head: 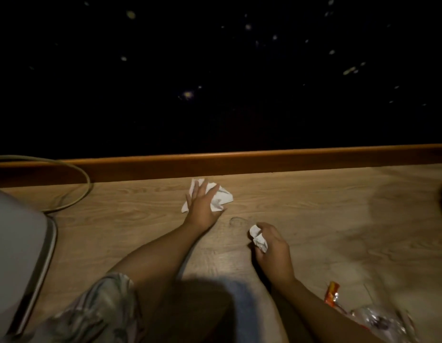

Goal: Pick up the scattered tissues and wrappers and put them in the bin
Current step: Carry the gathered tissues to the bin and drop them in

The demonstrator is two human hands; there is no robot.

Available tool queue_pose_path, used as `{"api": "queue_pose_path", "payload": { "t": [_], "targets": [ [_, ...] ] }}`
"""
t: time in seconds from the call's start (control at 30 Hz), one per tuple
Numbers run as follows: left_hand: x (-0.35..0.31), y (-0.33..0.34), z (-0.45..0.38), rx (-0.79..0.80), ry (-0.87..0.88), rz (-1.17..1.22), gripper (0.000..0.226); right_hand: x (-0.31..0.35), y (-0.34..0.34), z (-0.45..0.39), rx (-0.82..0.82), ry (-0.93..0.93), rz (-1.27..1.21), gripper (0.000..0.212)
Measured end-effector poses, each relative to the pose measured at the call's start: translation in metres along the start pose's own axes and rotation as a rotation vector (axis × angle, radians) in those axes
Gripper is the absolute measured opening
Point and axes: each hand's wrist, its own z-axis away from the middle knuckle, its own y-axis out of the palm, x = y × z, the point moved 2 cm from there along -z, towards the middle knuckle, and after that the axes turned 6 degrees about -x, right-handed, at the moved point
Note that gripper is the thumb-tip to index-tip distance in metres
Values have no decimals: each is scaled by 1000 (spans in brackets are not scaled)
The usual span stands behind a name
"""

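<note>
A crumpled white tissue (221, 198) lies on the wooden floor close to the skirting board. My left hand (202, 206) rests flat on top of it, fingers spread, covering its left part. My right hand (272, 246) hovers lower and to the right, closed around a small balled-up white tissue (258, 238) that sticks out past the thumb. An orange and red wrapper (332, 293) lies on the floor beside my right forearm, with a clear crinkled plastic wrapper (378, 320) just below it. No bin is identifiable for certain.
A wooden skirting board (239, 162) runs across the view under a dark speckled wall. A pale cable (79, 189) loops on the floor at the left. A large white rounded object (14, 243) with a grey edge fills the left side.
</note>
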Motion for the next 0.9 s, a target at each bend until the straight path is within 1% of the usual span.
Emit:
{"api": "queue_pose_path", "payload": {
  "t": [0.03,0.07,0.13,0.2,0.27,0.3,0.33,0.37,0.43,0.5,0.53,0.63,0.7,0.77,0.83,0.9],
  "targets": [
    [-4,6,4,27,29,-23,65,3,-6,-5,18,28,-17,31],
    [-8,10,10,23,48,12,60,6,-13,-10,32,54,-27,30],
    [-14,15,21,-20,67,94,39,11,-28,-22,82,83,-46,31],
    [-23,14,30,-36,96,91,22,16,-50,-38,103,39,-19,36],
    [-41,8,34,13,75,134,22,21,-78,-56,87,-87,103,34],
    [-55,3,33,38,70,193,26,25,-93,-64,78,-182,175,37],
    [-71,-3,29,45,103,227,30,28,-110,-71,74,-278,249,45],
    [-90,-10,24,32,172,228,36,30,-127,-77,61,-361,309,51],
    [-133,-20,8,-16,338,109,47,39,-167,-90,-10,-507,366,53],
    [-182,-27,-8,-63,443,37,39,46,-208,-102,-112,-598,404,51],
    [-205,-28,-15,-76,458,23,34,47,-228,-107,-143,-612,439,49],
    [-272,-28,-24,-73,473,1,33,44,-282,-115,-167,-640,597,37],
    [-311,-27,-22,-26,436,73,23,39,-315,-112,-168,-643,663,33],
    [-346,-20,-11,60,377,165,17,26,-347,-104,-198,-609,647,37],
    [-377,-7,4,175,327,262,30,6,-376,-94,-267,-545,614,44],
    [-406,8,19,277,335,301,43,-18,-405,-82,-367,-458,550,46]
  ]
}}
